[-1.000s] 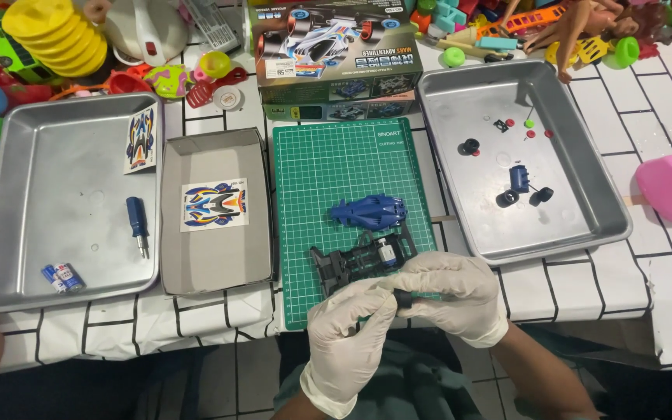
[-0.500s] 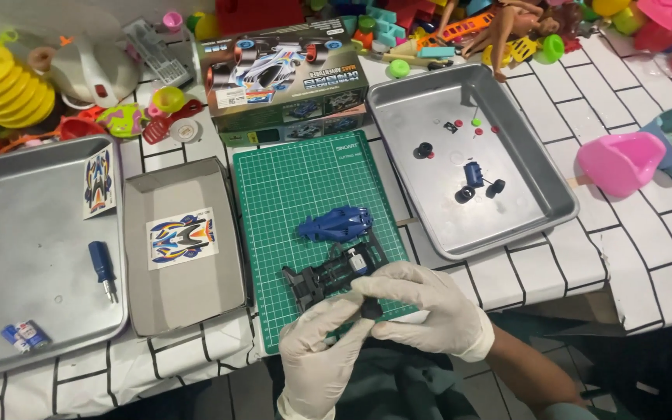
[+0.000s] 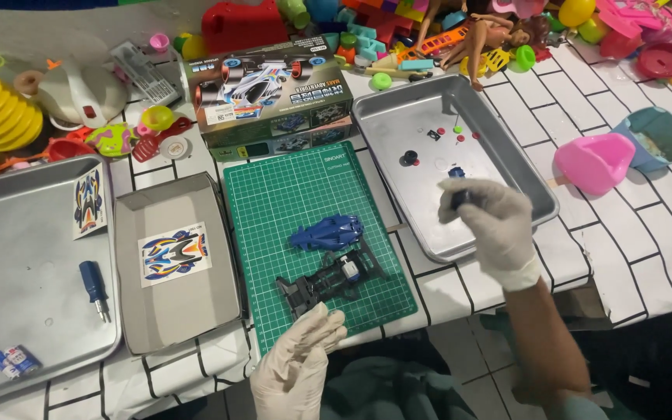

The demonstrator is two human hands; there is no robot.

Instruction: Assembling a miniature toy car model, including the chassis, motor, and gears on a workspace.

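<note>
Two gloved hands have separated: the right hand (image 3: 485, 222) has left the black toy-car chassis (image 3: 328, 281) on the green cutting mat (image 3: 305, 194) and is now pinching a small dark wheel (image 3: 460, 197) over the right metal tray (image 3: 383, 124). The left hand (image 3: 297, 365) is hovering half-open, empty, near the chassis.

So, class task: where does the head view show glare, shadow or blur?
Head view: soft glare on the right metal tray floor; the right hand casts a faint shadow there; the left hand looks slightly blurred; the green cutting mat is evenly lit and sharp.
</note>
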